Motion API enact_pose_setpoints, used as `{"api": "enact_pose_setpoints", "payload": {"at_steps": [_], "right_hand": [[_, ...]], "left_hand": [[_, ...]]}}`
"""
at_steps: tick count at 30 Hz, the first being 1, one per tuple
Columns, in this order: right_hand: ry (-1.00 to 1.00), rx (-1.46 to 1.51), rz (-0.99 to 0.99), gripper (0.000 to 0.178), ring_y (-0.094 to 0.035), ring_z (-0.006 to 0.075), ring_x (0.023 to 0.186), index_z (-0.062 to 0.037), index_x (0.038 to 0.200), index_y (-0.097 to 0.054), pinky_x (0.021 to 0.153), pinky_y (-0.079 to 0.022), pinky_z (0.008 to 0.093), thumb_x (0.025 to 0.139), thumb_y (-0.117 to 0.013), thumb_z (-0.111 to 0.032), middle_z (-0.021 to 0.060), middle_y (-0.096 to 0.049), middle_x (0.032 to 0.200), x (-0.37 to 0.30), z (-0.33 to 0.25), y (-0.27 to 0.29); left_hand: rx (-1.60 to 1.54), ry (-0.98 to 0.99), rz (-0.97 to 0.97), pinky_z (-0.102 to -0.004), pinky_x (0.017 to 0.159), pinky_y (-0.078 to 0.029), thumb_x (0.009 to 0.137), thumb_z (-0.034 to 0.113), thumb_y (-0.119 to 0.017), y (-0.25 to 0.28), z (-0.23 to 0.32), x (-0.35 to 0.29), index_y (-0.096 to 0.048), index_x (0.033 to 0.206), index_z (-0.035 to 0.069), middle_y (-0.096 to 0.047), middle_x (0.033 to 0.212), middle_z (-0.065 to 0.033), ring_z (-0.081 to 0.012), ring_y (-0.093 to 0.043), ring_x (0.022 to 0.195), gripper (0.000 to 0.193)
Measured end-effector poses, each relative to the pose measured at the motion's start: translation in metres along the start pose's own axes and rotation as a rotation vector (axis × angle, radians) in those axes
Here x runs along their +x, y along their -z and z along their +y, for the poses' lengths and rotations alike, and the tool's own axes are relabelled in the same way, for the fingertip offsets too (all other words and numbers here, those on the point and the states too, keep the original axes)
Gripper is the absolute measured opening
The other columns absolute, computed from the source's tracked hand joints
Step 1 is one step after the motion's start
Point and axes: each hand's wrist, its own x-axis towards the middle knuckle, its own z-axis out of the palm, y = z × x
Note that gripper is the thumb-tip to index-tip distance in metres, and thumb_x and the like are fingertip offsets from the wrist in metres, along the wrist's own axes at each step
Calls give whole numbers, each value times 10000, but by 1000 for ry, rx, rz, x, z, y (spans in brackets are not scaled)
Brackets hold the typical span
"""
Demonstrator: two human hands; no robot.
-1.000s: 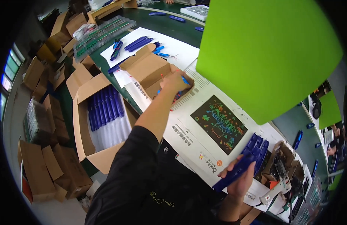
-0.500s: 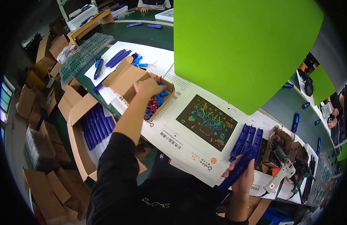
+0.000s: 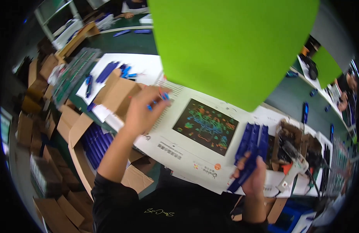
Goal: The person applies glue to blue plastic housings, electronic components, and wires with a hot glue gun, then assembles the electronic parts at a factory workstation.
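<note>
My left hand (image 3: 145,106) is closed in a pinch on a small blue part (image 3: 165,96) with a red wire, blurred by motion. It is above the near side of a small open cardboard box (image 3: 119,95), whose contents my hand and arm mostly hide. My right hand (image 3: 252,178) grips a long dark-blue plastic shell (image 3: 244,176), tilted over the table's near edge. Just beyond it, several similar blue shells (image 3: 251,138) lie side by side on the white printed sheet (image 3: 179,155).
An upright bright green panel (image 3: 234,50) rises beyond the sheet. At right are a white glue gun (image 3: 294,171) and a cardboard tray (image 3: 282,124). A carton of blue shells (image 3: 95,145) stands at left. Clear trays (image 3: 76,73) lie farther back. Other people are across the table.
My left hand has lifted out of the small box and come nearer, holding the blue part. My right hand still holds the shell, now slightly higher. The view has shifted a little.
</note>
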Motion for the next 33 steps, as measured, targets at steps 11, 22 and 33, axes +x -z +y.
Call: {"api": "enact_pose_setpoints", "payload": {"at_steps": [11,22,33], "right_hand": [[20,-314,-79,327,-639,225,709,-21,1013,-440,582,-560,358,772,-661,-9,113,-575,866,19,16,-47],[401,-1093,-38,181,-601,105,705,-30,825,-512,651,-493,246,735,-649,46,42,-584,745,12,4,-64],[-3,-610,-186,251,-598,125,589,-21,841,-461,578,-544,292,712,-654,74,116,-598,760,30,-24,-34]], "left_hand": [[-147,-620,62,-346,751,-499,636,-4,-675,-111,58,-54,-643,934,9,-557,1063,-141,-268,-583,900,300],[-828,377,-364,-237,786,-469,818,14,-623,-107,75,-65,-467,1219,25,-596,843,-37,-85,-576,841,430],[-968,406,-195,-227,695,-453,847,36,-603,-114,66,-84,-419,1105,20,-607,866,-80,-85,-565,782,317]]}}
